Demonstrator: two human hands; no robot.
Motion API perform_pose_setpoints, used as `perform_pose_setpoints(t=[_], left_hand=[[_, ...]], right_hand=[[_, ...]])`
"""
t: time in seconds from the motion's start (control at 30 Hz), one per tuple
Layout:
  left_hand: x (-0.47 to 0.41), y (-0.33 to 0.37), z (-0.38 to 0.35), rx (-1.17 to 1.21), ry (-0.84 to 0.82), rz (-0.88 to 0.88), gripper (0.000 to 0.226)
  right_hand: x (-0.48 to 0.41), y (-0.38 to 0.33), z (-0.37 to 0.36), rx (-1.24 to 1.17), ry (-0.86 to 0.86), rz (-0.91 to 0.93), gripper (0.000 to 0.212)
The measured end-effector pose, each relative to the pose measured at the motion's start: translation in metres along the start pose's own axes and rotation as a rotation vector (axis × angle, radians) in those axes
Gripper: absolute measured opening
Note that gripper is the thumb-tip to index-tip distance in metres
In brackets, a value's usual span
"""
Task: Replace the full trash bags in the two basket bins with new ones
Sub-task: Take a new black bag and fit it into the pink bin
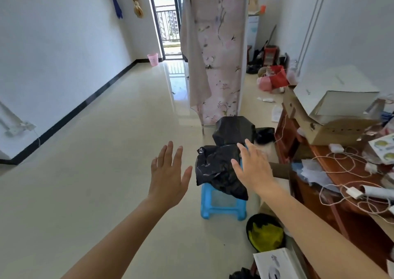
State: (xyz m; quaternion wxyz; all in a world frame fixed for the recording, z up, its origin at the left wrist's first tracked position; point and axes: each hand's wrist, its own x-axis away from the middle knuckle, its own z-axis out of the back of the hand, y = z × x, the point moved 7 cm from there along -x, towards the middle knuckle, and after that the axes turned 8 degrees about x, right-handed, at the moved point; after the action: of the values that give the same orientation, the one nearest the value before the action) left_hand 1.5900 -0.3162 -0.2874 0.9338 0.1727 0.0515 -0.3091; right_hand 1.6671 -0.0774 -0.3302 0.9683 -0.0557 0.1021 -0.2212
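Observation:
A crumpled black trash bag (215, 168) lies draped over a small blue plastic stool (221, 206) in the middle of the floor. My right hand (253, 168) hovers open over the bag's right side, fingers spread, holding nothing. My left hand (168, 176) is open too, held up to the left of the stool over bare floor. Behind the stool stands a bulging full black trash bag (233, 129). A bin lined with a black bag and holding yellow rubbish (265, 234) sits near the desk. A pink basket bin (152, 59) stands far off by the balcony door.
A cluttered wooden desk (332, 163) with cables, papers and a cardboard box (332, 127) runs along the right. A floral fabric wardrobe (219, 50) stands ahead. Bags and clutter (273, 78) lie behind it on the right. Glossy tiled floor (106, 151) stretches left.

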Motion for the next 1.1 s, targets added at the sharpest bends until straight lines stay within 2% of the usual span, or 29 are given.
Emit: perform_pose_setpoints(t=[0.17, 0.33, 0.47, 0.67, 0.87, 1.0, 1.1], left_hand=[[-0.085, -0.035, -0.048, 0.016, -0.101, 0.034, 0.074], [-0.196, -0.062, -0.118, -0.015, -0.215, -0.031, 0.078], [-0.284, -0.075, -0.186, 0.02, -0.327, -0.07, 0.065], [-0.384, -0.08, -0.292, 0.076, -0.531, -0.075, 0.064], [-0.405, -0.098, -0.435, 0.091, -0.669, -0.025, 0.061], [-0.373, -0.127, -0.538, 0.08, -0.767, 0.037, 0.062], [-0.337, -0.145, -0.594, 0.05, -0.777, 0.017, 0.066]], right_hand=[[-0.08, 0.017, -0.044, -0.018, -0.121, -0.064, 0.063], [-0.159, 0.049, -0.102, 0.034, -0.212, -0.108, 0.063], [-0.214, 0.082, -0.155, 0.054, -0.307, -0.227, 0.064], [-0.278, 0.126, -0.231, 0.079, -0.51, -0.396, 0.064], [-0.288, 0.146, -0.344, -0.055, -0.613, -0.565, 0.064], [-0.274, 0.157, -0.443, -0.099, -0.697, -0.604, 0.074], [-0.252, 0.165, -0.503, -0.184, -0.742, -0.779, 0.08]])
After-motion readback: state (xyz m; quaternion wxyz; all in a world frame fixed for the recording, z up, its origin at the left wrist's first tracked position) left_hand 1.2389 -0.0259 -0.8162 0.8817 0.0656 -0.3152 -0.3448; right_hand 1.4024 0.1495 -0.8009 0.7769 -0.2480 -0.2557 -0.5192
